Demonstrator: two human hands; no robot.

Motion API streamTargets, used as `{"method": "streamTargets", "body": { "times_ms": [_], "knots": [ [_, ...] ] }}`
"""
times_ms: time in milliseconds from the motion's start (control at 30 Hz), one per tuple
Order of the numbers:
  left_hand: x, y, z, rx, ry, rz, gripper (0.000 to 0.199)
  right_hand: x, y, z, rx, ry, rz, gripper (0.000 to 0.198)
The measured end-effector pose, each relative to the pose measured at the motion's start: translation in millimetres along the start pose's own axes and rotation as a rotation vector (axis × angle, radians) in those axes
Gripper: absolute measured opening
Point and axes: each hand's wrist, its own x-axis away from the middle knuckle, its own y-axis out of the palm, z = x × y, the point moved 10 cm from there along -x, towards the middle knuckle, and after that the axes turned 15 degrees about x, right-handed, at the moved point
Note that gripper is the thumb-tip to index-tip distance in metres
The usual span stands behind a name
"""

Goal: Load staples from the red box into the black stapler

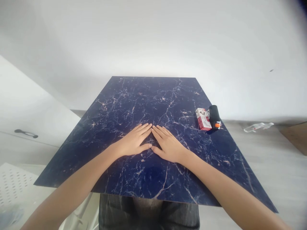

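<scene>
My left hand (135, 139) lies palm down on a dark blue marble-patterned table (148, 95), fingers stretched out and thumb apart. Beside it my right hand (169, 143) rests flat in the same way. The fingertips of both hands meet or nearly meet, and so do the thumbs, leaving a small patch of tabletop framed between them. Neither hand holds anything. Off to the right on the table are a small red and white box (203, 119) and, against it, a black cylindrical item (214, 116) with an orange patch at its near end.
A white wall (153, 38) stands behind the table. At the left is a white cabinet with a dark handle (26, 133), and below it a white perforated surface (14, 183). On the floor at right lie a clear plastic bottle (255, 127) and a brown cardboard piece (296, 135).
</scene>
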Motion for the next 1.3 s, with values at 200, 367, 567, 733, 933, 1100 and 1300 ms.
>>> {"method": "streamTargets", "body": {
  "times_ms": [200,367,567,733,933,1100,1300],
  "knots": [
    [-1.2,1.3,-1.7,-0.006,0.008,0.001,0.08,-0.4,-0.4,-0.7,0.018,-0.002,-0.005,0.075],
    [-1.8,3.8,-3.4,-0.035,-0.001,-0.012,0.082,-0.8,-0.8,-1.3,0.028,-0.007,0.002,0.075],
    [-1.6,3.8,-1.8,-0.043,0.01,-0.021,0.082,-0.7,1.2,-0.6,0.035,0.001,-0.012,0.077],
    [-1.4,5.1,-2.4,-0.055,0.006,-0.033,0.082,-0.4,1.8,0.0,0.025,0.008,-0.018,0.077],
    [1.7,-2.4,0.6,-0.029,0.035,0.015,0.077,0.5,2.0,0.5,0.013,0.004,-0.009,0.074],
    [2.3,-5.0,2.5,-0.017,0.041,0.029,0.078,1.4,1.2,1.5,-0.004,0.005,0.012,0.074],
    [2.0,-6.1,1.7,0.003,0.026,0.015,0.077,1.7,1.4,0.2,0.002,-0.005,0.012,0.074]
  ]
}}
